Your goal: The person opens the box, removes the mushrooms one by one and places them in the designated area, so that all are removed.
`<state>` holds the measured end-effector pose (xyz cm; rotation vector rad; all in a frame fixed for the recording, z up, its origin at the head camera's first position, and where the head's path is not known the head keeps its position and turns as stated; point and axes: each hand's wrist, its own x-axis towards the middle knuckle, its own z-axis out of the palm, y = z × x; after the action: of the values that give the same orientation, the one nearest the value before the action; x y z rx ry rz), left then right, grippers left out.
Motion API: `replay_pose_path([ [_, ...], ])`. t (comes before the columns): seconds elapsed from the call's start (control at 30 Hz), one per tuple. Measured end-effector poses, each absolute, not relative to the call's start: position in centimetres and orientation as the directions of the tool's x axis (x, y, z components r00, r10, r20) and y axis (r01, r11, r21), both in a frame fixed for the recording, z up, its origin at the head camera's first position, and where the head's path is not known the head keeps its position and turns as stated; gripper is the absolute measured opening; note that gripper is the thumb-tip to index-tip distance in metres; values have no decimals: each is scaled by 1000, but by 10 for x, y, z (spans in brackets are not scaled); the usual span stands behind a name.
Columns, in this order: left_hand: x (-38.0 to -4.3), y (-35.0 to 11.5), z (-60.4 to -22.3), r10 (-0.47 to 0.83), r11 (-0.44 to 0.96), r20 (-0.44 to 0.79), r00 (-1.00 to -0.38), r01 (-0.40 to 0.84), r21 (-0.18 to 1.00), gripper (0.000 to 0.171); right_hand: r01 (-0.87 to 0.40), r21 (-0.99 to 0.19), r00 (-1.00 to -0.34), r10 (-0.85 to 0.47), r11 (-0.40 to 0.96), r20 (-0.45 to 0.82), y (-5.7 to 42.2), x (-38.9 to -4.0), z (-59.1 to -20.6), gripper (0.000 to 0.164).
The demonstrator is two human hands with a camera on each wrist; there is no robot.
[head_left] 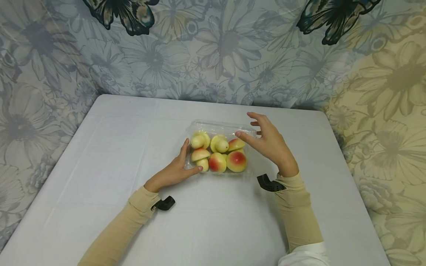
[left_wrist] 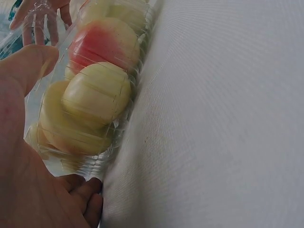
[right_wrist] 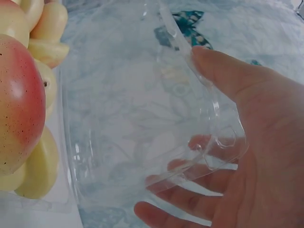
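A clear plastic container (head_left: pixel 250 157) sits on the table, filled with several yellow fruits (head_left: pixel 237 161), some blushed red, and pale rounded pieces among them. My left hand (head_left: pixel 174 170) grips its left end, thumb at the near corner and fingers along the side. In the left wrist view, the thumb (left_wrist: pixel 45 57) lies over the upper edge while the other fingers (left_wrist: pixel 83 192) curl low at the end. The clear lid (right_wrist: pixel 128 118) stands raised behind the fruit. At its right side, my right hand (head_left: pixel 266 142) touches the rim with the thumb (right_wrist: pixel 213 61), fingers spread and loosely bent behind the plastic.
A white cloth covers the table (head_left: pixel 100 159), its far edge close to a flower-patterned curtain (head_left: pixel 229 48). Dark butterfly shapes (head_left: pixel 124 14) show at the top. Black wrist mounts (head_left: pixel 164 203) sit at both sleeve cuffs.
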<state>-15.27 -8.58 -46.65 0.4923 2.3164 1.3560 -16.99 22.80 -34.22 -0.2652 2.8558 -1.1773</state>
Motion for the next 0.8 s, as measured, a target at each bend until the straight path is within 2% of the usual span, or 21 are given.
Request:
replay_pose_path([
  [0.17,-153,-86,-467,492,460,-168,-854,90,883,116,-95,-703,-994,-100,705,35,227,-169,-342,92],
  [0.4,-153,-86,-468,490,459,-165,-856,92,884,116,-95,-741,-995,-50,664,83,225,-169,-344,78],
  [0.6,-153,-85,-469,489,458,-161,-858,95,884,116,-55,-707,-997,2,705,80,224,-167,-343,79],
  [0.8,-152,-85,-466,486,458,-163,-858,92,884,116,-69,-689,-995,-1,721,99,224,-168,-343,77],
])
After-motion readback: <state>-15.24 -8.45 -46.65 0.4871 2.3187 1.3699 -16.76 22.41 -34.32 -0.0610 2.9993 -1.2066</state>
